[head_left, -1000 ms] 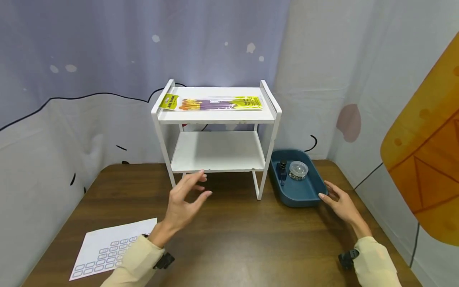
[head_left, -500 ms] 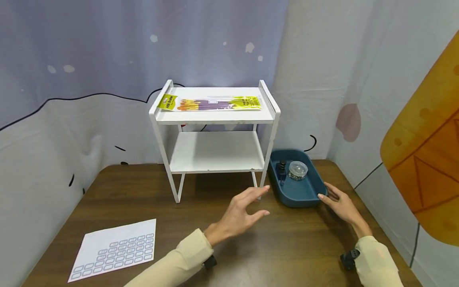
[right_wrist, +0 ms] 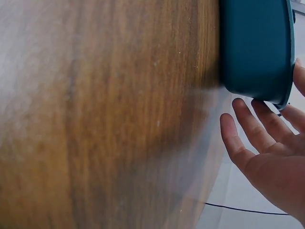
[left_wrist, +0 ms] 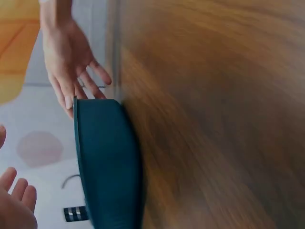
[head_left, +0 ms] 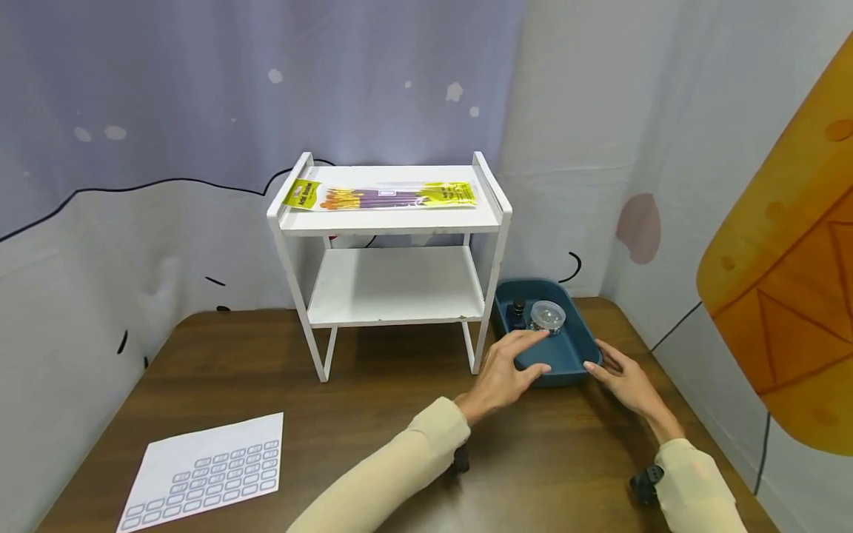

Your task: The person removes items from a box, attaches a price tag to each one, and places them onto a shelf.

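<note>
The blue tray (head_left: 574,354) stands at the table's right side. In it, a round clear tub (head_left: 549,317) of small bits sits beside a dark blue bottle (head_left: 516,314) with a black cap, partly hidden by the left hand. My left hand (head_left: 501,376) is over the tray's near left part, fingers extended, thumb apart, holding nothing. My right hand (head_left: 626,381) lightly holds the tray's near right corner, thumb at the rim and fingers outside. In the right wrist view, fingertips (right_wrist: 238,106) reach the tray's outer wall. The left wrist view shows the tray side-on.
Left of the tray stands a white two-tier rack (head_left: 396,285). A pack of purple-handled brushes (head_left: 386,197) lies on its top shelf. A white sheet (head_left: 206,466) printed with small boxes lies on the wooden table (head_left: 373,437) at left. Curtains hang behind.
My left hand has moved right, from in front of the rack to over the tray. My right hand stays at the tray's corner. The head view has shifted slightly.
</note>
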The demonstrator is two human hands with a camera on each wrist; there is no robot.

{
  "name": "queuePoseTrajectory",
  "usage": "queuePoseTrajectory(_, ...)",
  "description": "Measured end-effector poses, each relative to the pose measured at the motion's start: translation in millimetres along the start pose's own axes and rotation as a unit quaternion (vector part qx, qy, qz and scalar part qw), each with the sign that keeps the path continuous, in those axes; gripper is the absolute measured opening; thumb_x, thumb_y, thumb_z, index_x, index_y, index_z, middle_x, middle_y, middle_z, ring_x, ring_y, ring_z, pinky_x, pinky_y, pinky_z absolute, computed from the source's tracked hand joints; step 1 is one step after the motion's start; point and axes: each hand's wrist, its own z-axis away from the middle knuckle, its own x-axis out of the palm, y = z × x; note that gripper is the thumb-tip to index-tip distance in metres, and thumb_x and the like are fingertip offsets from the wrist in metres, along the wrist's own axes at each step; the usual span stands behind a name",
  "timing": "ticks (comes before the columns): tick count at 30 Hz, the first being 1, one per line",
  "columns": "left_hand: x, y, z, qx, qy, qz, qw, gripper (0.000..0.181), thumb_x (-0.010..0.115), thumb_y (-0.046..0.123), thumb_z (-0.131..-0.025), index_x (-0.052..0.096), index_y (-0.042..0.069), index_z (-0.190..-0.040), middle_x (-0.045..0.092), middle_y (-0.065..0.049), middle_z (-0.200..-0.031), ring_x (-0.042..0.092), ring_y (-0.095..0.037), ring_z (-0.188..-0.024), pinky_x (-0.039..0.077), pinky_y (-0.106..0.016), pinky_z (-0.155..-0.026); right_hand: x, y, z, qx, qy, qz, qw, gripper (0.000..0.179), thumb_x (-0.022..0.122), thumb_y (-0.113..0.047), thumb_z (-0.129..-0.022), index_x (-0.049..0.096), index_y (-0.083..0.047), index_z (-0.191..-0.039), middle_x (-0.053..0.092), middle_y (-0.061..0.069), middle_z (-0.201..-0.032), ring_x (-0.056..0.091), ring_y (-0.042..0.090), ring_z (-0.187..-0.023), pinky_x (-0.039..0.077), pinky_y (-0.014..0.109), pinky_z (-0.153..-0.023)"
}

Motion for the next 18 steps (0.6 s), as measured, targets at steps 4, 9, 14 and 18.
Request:
queuePoseTrajectory(4, 11.0, -10.3, -13.7, -0.055, 0.038, 0.025, 0.9974, 0.054, 0.078, 0.014, -0.087, 0.06, 0.009, -0.138, 0.063, -0.012, -0.132, 0.06, -0.025, -0.124, 0.049, -0.031, -0.105, 0.8, -0.9, -0.2, 0.002, 0.0, -0.004, 1.0, 0.071, 0.057, -0.031, -0.102, 0.026, 0.005, -0.154, 0.031, 0.04, -0.152, 0.04, 0.056, -0.134, 0.044, 0.062, -0.103)
queuePoseTrajectory(9, 18.1, -25.0, -27.5, -0.088, 0.07, 0.0, 0.9936, 0.051, 0.079, 0.013, -0.085, 0.064, 0.008, -0.134, 0.062, -0.013, -0.132, 0.059, -0.027, -0.125, 0.049, -0.034, -0.105, 1.3, -1.6, -0.8, 0.002, -0.007, -0.01, 0.9999, 0.071, 0.057, -0.031, -0.102, 0.026, 0.004, -0.155, 0.031, 0.039, -0.152, 0.04, 0.055, -0.135, 0.044, 0.061, -0.103)
queuePoseTrajectory(14, 23.5, -34.1, -34.9, -0.126, 0.065, -0.022, 0.9897, 0.049, 0.077, 0.016, -0.088, 0.064, 0.013, -0.134, 0.055, -0.013, -0.142, 0.052, -0.03, -0.132, 0.046, -0.042, -0.108, -1.5, 0.1, 1.2, 0.005, -0.003, -0.012, 0.9999, 0.069, 0.057, -0.029, -0.102, 0.026, 0.002, -0.155, 0.03, 0.038, -0.153, 0.04, 0.055, -0.136, 0.044, 0.06, -0.102)
queuePoseTrajectory(18, 29.3, -38.7, -37.2, -0.146, 0.08, -0.001, 0.9861, 0.044, 0.074, 0.012, -0.09, 0.065, 0.011, -0.133, 0.054, -0.014, -0.145, 0.048, -0.032, -0.137, 0.043, -0.045, -0.111, -1.8, 1.8, 1.5, 0.005, -0.002, -0.015, 0.9999, 0.07, 0.058, -0.03, -0.102, 0.026, 0.002, -0.156, 0.029, 0.037, -0.154, 0.039, 0.054, -0.136, 0.046, 0.058, -0.102)
